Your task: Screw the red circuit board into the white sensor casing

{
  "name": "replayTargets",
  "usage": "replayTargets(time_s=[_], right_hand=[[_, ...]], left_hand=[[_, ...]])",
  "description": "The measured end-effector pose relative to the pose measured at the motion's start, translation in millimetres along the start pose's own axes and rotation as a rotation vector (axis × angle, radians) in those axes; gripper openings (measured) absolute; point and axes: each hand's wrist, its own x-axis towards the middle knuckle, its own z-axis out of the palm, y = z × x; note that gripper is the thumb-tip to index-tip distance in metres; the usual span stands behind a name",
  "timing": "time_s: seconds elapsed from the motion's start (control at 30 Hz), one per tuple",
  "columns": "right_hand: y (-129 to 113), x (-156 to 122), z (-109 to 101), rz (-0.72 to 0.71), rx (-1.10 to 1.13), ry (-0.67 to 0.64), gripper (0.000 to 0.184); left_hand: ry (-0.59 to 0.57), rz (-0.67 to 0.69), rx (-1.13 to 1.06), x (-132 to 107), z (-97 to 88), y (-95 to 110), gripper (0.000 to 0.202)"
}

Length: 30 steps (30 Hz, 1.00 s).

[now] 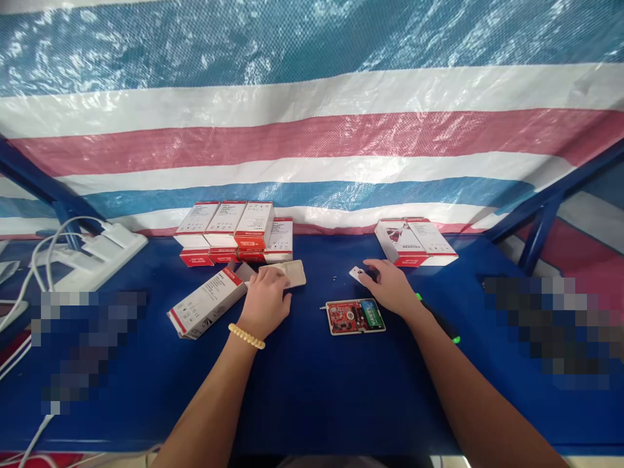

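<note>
My left hand, with a beaded bracelet at the wrist, lies over the left end of a cream case cover. Its fingertips touch the cover and the thumb sticks out apart from it. My right hand pinches a small white piece with dark spots between thumb and fingers. Between the hands lies an open device half, showing a red circuit board and a green part under a pale rim. Two tiny screws rest just beyond it. Partly behind my right forearm is a black and green tool, perhaps a screwdriver.
An opened white and red box lies left of my left hand. Several similar boxes are stacked behind, and more boxes stand at back right. A white power strip with cables occupies the left. Striped sheeting hangs behind the blue table.
</note>
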Motion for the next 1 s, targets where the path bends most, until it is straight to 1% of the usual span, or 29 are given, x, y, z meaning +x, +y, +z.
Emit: replayTargets(time_s=[0.03,0.1,0.2,0.27,0.37,0.4,0.43,0.47,0.5,0.57,0.6,0.63,0.7,0.73,0.8,0.83,0.9,0.93,0.97,1.0], right_hand=[[2.0,0.2,-1.0,0.01,0.036,0.036,0.04],[2.4,0.2,-3.3,0.01,0.095,0.109,0.039],[-9.8,-4.0,-7.6,-0.071,0.135,0.196,0.036],[-25.5,-10.4,-10.4,-0.205,0.148,0.22,0.039],[-50.6,-20.8,-11.3,-0.505,0.146,0.177,0.052],[-57.0,-23.5,-10.5,-0.588,0.147,0.146,0.05],[-61.8,-25.7,-9.4,-0.65,0.154,0.108,0.043],[-64.9,-27.2,-8.1,-0.681,0.169,0.069,0.034],[-66.6,-28.3,-7.0,-0.678,0.194,0.041,0.025],[-66.7,-29.5,-6.2,-0.581,0.268,0.016,0.019],[-66.1,-29.7,-6.6,-0.496,0.318,0.008,0.019],[-65.6,-29.8,-7.3,-0.397,0.38,-0.003,0.021],[-66.0,-29.6,-8.7,-0.219,0.551,-0.046,0.026],[-66.9,-29.4,-8.9,-0.152,0.648,-0.081,0.029],[-69.4,-28.6,-8.0,-0.047,0.806,-0.132,0.037],[-70.6,-28.3,-7.0,-0.004,0.842,-0.146,0.039],[-72.0,-28.1,-4.7,0.042,0.812,-0.135,0.04],[-72.0,-28.4,-3.7,0.019,0.753,-0.107,0.04],[-71.5,-29.0,-3.1,-0.042,0.672,-0.079,0.041],[-70.7,-29.8,-2.8,-0.136,0.579,-0.06,0.043]], left_hand=[[-0.02,0.008,0.005,-0.3,2.3,0.3,0.007],[-0.03,0.03,-0.014,-0.4,4.8,2.4,0.015],[0.029,0.108,-0.095,-0.2,2.6,9.0,0.018],[0.094,0.193,-0.163,-0.5,-1.1,16.1,0.019],[0.144,0.337,-0.26,-2.3,-4.8,29.2,0.023],[0.151,0.376,-0.295,-3.1,-4.9,33.4,0.024],[0.159,0.403,-0.33,-3.9,-4.6,36.8,0.026],[0.177,0.412,-0.365,-4.6,-3.9,39.4,0.026],[0.209,0.396,-0.402,-5.2,-3.0,41.0,0.026],[0.28,0.296,-0.477,-6.2,-1.5,41.3,0.028],[0.303,0.234,-0.506,-6.5,-0.9,40.4,0.036],[0.306,0.185,-0.524,-6.8,-0.4,39.2,0.048],[0.258,0.151,-0.528,-7.4,0.7,36.4,0.072],[0.226,0.15,-0.519,-7.7,1.5,35.2,0.077],[0.189,0.127,-0.503,-7.9,3.2,33.4,0.075],[0.185,0.097,-0.498,-7.8,4.0,32.7,0.072],[0.178,0.038,-0.478,-7.1,4.7,32.1,0.07],[0.165,0.022,-0.465,-6.5,4.7,32.1,0.071],[0.15,0.011,-0.452,-6.0,4.3,32.4,0.07],[0.132,0.009,-0.442,-5.6,3.9,33.0,0.068]])
